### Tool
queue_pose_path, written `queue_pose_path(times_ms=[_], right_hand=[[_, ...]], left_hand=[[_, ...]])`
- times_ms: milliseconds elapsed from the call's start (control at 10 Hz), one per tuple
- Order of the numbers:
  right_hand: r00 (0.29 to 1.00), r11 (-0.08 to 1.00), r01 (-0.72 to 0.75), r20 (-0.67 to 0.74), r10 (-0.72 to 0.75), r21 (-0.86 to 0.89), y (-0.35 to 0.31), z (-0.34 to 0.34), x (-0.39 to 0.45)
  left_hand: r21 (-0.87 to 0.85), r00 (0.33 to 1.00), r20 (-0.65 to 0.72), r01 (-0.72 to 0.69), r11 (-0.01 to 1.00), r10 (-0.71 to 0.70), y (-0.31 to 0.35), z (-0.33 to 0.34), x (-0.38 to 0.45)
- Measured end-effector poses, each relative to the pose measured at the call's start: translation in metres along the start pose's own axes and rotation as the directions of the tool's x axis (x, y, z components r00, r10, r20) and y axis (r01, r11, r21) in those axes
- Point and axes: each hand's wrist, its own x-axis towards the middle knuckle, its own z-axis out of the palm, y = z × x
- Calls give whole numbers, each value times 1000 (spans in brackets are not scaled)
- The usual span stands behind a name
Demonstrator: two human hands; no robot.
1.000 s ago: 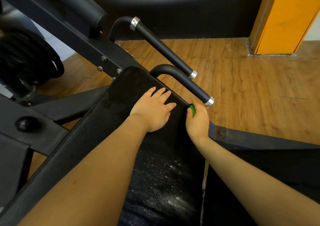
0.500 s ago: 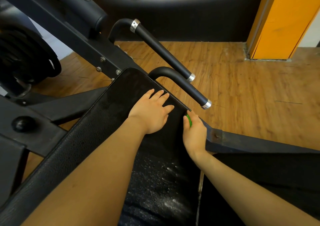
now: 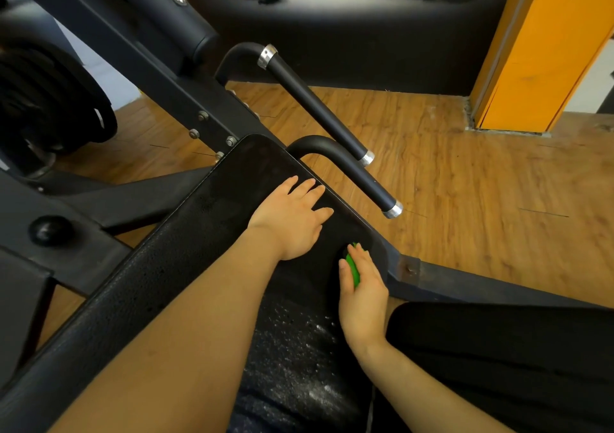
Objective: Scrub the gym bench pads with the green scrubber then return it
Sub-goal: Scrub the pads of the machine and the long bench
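Note:
A long black bench pad [image 3: 186, 253] runs from the lower left up to the middle of the view. White soap flecks cover its near part. My left hand [image 3: 292, 220] lies flat on the pad's far end with its fingers spread. My right hand [image 3: 362, 289] grips the green scrubber [image 3: 353, 266] against the pad's right edge. Only a green strip of the scrubber shows between my thumb and fingers. A second black pad [image 3: 498, 349] lies at the lower right, under my right forearm.
Two black handle bars [image 3: 352, 173] with silver end caps jut out just beyond the pad's right edge. The black machine frame [image 3: 159, 77] and stacked weight plates [image 3: 46, 100] stand at the left. Wooden floor [image 3: 481, 200] and an orange pillar [image 3: 538, 50] are at the right.
My right hand has slid the scrubber back toward me along the pad's right edge, away from the lower handle bar. My left hand has stayed flat on the pad.

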Motion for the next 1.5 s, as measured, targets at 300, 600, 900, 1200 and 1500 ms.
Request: queue_pose_path(times_ms=[300, 600, 900, 1200, 1500], right_hand=[[994, 996, -85, -64, 83, -33, -13, -10, 75], [997, 994, -73, -21, 72, -75, -1, 8, 84], [990, 987, -137, -20, 136, -79, -12, 3, 27], [996, 992, -78, 43, 82, -100, -2, 3, -7], [993, 995, -90, -78, 87, -32, -9, 0, 55]], left_hand=[[-14, 1000, -1, -15, 1000, 15, -2, 0, 0], [4, 1000, -1, -12, 1000, 12, -2, 1, 1], [8, 1000, 14, -4, 1000, 3, -1, -1, 0], [-15, 1000, 4, 0, 1000, 0, -1, -3, -1], [-43, 999, -45, -9, 999, 7, -3, 1, 1]])
